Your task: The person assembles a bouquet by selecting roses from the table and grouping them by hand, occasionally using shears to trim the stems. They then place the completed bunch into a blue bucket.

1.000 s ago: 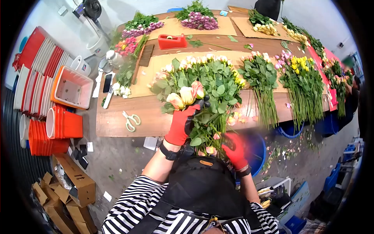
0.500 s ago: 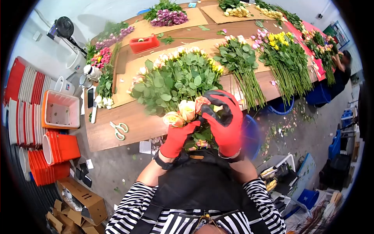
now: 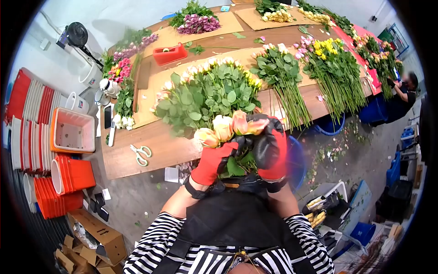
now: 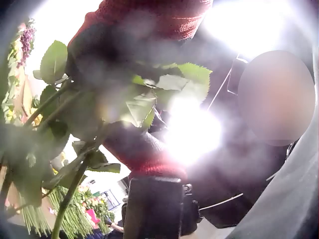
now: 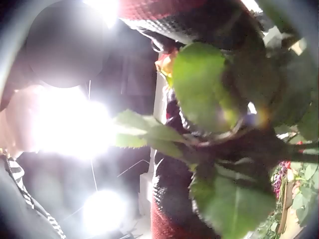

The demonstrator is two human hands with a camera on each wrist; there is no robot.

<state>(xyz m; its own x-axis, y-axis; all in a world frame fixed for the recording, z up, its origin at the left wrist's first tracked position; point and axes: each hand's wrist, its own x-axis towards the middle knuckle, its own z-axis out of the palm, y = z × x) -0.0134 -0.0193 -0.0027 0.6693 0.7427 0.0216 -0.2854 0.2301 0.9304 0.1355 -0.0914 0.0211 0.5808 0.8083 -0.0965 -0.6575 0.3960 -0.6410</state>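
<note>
In the head view, my left hand (image 3: 212, 162), in a red and black glove, grips several peach roses (image 3: 223, 127) just below their blooms. The roses' leaves (image 3: 236, 168) hang under that hand. To its right my right hand (image 3: 273, 148), gloved the same way, curls its fingers at the rightmost rose (image 3: 239, 122). A pink-orange petal (image 3: 258, 126) sticks out sideways there, at the right fingertips. Green stems (image 4: 75, 191) slant down in the left wrist view. Large leaves (image 5: 199, 84) hide much of the hands in the right wrist view.
A large pile of roses (image 3: 205, 91) lies on the table ahead, with further bunches (image 3: 283, 86) to the right. Scissors (image 3: 140, 155) lie near the front left edge. A red tape dispenser (image 3: 170, 55) stands farther back. A blue bucket (image 3: 296, 162) is beside the right hand.
My right hand has come up from the lower stems to the rose blooms and now curls at the rightmost one. The left hand keeps its grip; the head view has shifted.
</note>
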